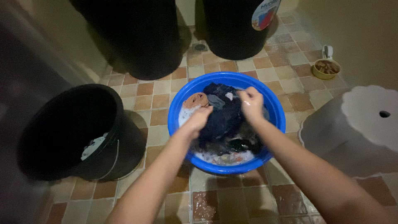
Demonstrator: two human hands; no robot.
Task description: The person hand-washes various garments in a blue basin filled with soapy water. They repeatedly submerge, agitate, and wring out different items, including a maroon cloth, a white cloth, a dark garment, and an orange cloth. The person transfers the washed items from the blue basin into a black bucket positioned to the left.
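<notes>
Both forearms reach forward and down into a blue plastic basin (178, 103) set on the wet tiled floor (232, 203). The left hand (198, 119) is curled shut, gripping the near-left edge of a dark navy garment (224, 118); the right hand (251, 103) is fisted around the same cloth at its far-right side, knuckles up. The garment lies bunched in soapy water in the basin's middle, its long axis running roughly from near to far. A black bucket (62, 137) stands left, a white stool (365, 124) right.
</notes>
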